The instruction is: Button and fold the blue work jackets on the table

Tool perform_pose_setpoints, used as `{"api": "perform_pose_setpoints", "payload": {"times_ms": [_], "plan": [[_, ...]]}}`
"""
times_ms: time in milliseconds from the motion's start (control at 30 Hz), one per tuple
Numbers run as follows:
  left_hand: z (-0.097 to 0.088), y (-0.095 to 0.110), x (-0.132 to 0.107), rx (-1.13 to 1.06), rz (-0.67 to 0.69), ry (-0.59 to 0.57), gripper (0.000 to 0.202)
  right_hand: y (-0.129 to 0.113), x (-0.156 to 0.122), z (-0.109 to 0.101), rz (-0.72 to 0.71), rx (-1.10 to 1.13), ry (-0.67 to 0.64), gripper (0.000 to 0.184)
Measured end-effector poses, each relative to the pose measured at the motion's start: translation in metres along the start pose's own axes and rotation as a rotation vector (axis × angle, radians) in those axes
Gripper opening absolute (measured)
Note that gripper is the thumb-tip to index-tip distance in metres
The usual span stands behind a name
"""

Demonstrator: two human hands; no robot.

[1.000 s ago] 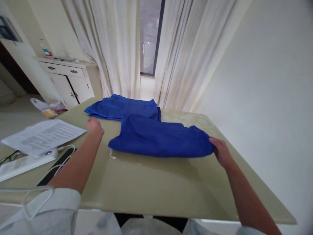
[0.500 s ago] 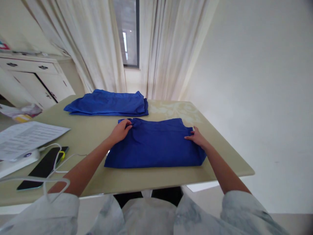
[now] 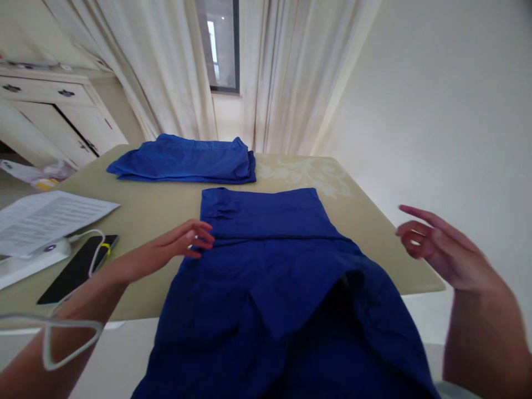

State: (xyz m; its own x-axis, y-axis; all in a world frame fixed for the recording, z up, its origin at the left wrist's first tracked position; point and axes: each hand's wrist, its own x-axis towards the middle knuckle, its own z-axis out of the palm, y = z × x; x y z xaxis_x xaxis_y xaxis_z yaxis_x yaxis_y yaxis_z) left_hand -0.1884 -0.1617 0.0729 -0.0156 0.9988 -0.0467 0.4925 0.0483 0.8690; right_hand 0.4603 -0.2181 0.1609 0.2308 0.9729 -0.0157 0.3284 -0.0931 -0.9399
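"What state is the garment [image 3: 257, 266] in?"
"Dark blue, partly folded: its far part lies flat on the table [image 3: 153, 213], puckered at the left corner."
"And the near part?"
"Loose and rumpled, spilling past the table's front edge, gaping open toward the right."

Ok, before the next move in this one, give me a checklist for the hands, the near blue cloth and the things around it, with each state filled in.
1. Right hand off the near blue cloth: ok, open in the air to its right.
2. Left hand in contact with that cloth: cannot tell; its fingertips overlap the left edge in view.
3. Near blue cloth wholly on the table: not ok, its near part hangs past the front edge.
4. Folded blue cloth at the back kept apart: ok, bare tabletop shows between.
5. Phone and papers clear of both cloths: ok.
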Motion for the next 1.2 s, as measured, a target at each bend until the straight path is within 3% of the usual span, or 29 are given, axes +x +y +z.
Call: {"api": "perform_pose_setpoints", "payload": {"times_ms": [33,133,233,300,367,400,467,567,633,700,800,867,967,1100,1200], "plan": [[0.013,0.001,0.019,0.058,0.062,-0.069,0.066,0.004,0.013,0.017,0.026,-0.025,-0.015,0.073],[0.051,0.006,0.075,0.276,0.129,0.082,0.07,0.027,0.064,0.09,0.146,-0.115,-0.025,0.087],[0.076,0.011,0.105,0.177,-0.054,0.154,0.072,0.056,0.106,0.153,0.179,-0.312,0.043,0.101],[0.081,0.015,0.109,-0.085,-0.211,0.018,0.069,0.067,0.123,0.174,0.087,-0.402,0.07,0.099],[0.078,0.023,0.109,-0.307,-0.266,-0.172,0.063,0.067,0.136,0.178,-0.045,-0.426,0.067,0.087],[0.073,0.029,0.111,-0.357,-0.229,-0.236,0.061,0.062,0.143,0.174,-0.112,-0.421,0.061,0.081],[0.058,0.048,0.123,-0.321,-0.043,-0.226,0.057,0.042,0.163,0.163,-0.244,-0.414,0.068,0.076],[0.036,0.086,0.162,0.009,0.257,0.07,0.046,0.001,0.2,0.151,-0.404,-0.445,0.185,0.078],[0.031,0.109,0.189,0.269,0.337,0.305,0.052,-0.021,0.222,0.154,-0.433,-0.477,0.281,0.081],[0.041,0.119,0.206,0.44,0.348,0.439,0.071,-0.029,0.235,0.167,-0.402,-0.54,0.341,0.088],[0.073,0.102,0.201,0.55,0.373,0.419,0.084,-0.018,0.231,0.198,-0.356,-0.658,0.309,0.095],[0.097,0.076,0.185,0.56,0.406,0.37,0.073,-0.005,0.219,0.225,-0.372,-0.695,0.212,0.088],[0.123,0.032,0.161,0.541,0.399,0.388,0.059,0.007,0.201,0.276,-0.489,-0.705,0.011,0.074],[0.131,0.0,0.149,0.576,0.409,0.386,0.044,-0.002,0.184,0.362,-0.65,-0.733,-0.215,0.063],[0.127,-0.002,0.15,0.598,0.439,0.378,0.035,-0.014,0.174,0.418,-0.664,-0.717,-0.222,0.038]]}}
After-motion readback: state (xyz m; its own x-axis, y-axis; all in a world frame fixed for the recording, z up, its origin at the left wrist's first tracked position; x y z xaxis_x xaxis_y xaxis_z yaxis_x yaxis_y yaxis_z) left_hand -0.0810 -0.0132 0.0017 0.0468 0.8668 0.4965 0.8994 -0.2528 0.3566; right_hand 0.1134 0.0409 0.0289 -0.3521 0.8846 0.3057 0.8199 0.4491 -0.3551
